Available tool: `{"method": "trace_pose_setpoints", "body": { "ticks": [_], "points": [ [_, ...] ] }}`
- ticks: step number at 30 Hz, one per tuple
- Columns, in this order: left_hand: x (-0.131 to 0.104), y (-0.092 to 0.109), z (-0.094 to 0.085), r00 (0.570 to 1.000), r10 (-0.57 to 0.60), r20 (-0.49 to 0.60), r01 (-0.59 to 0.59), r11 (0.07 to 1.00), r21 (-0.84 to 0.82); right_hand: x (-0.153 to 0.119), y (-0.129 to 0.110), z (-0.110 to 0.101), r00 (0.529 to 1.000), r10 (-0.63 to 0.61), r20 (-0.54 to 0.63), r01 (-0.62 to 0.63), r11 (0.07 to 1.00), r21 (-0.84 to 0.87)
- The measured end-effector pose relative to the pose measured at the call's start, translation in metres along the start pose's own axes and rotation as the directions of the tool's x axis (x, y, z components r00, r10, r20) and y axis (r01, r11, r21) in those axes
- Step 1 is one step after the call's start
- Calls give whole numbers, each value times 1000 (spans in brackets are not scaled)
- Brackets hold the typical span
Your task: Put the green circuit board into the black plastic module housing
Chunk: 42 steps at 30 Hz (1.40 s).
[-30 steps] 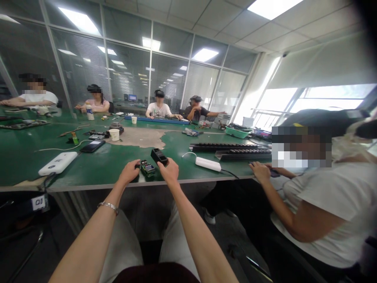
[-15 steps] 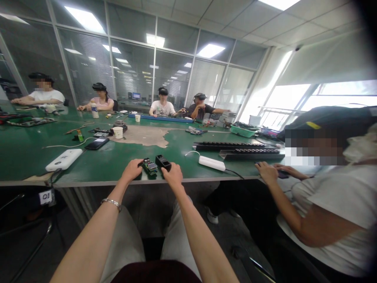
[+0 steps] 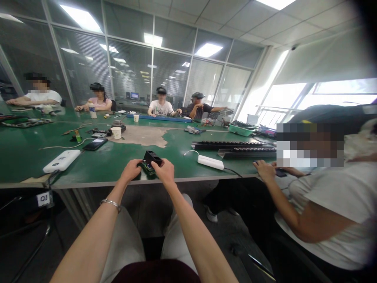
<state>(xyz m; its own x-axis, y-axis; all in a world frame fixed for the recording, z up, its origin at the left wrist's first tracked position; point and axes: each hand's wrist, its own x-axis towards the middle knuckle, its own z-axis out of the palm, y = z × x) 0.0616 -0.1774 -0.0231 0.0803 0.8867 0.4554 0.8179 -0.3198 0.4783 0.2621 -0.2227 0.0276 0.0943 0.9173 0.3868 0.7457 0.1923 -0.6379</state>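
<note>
Just above the near edge of the green table [image 3: 97, 167], my left hand [image 3: 132, 170] grips a small green circuit board [image 3: 148, 169] with parts on it by its left side. My right hand [image 3: 163, 171] is closed on a black plastic housing [image 3: 152, 157] with openings in its face. The housing sits tilted over the upper right of the board and hides part of it. Whether the two are fitted together or only touching, I cannot tell.
A white power strip [image 3: 61, 161] and a black phone [image 3: 95, 144] lie left. To the right are a white adapter [image 3: 210, 162] with a cable and two black rails [image 3: 247, 151]. A paper cup [image 3: 116, 133] stands farther back. A co-worker's hand [image 3: 265, 171] is at the far right.
My right hand has moved left with the black housing, bringing it from beside the circuit board to over it. My left hand stays about where it was, holding the board.
</note>
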Motion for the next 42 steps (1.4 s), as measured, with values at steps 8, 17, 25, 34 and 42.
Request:
{"method": "trace_pose_setpoints", "body": {
  "ticks": [8, 17, 25, 34, 42],
  "points": [
    [-1, 1, -3, 1000, -2, -12, 2, 999, -52, -6, -15, 2, 999, -29, 33, 32, 996, -87],
    [3, -8, 4, 999, -32, -15, 32, 998, -54, -24, -9, 10, 996, -16, 87, 30, 986, -164],
    [4, -8, 4, 999, -37, -17, 36, 998, -43, -24, -6, 12, 996, -24, 84, 37, 987, -156],
    [2, -10, 3, 998, -57, -14, 56, 995, -77, -5, -16, 4, 998, -62, -20, 61, 996, -71],
    [1, -10, 5, 998, -62, -23, 61, 996, -64, 13, 16, -16, 996, 45, -78, -50, 997, -58]
  ]
}}
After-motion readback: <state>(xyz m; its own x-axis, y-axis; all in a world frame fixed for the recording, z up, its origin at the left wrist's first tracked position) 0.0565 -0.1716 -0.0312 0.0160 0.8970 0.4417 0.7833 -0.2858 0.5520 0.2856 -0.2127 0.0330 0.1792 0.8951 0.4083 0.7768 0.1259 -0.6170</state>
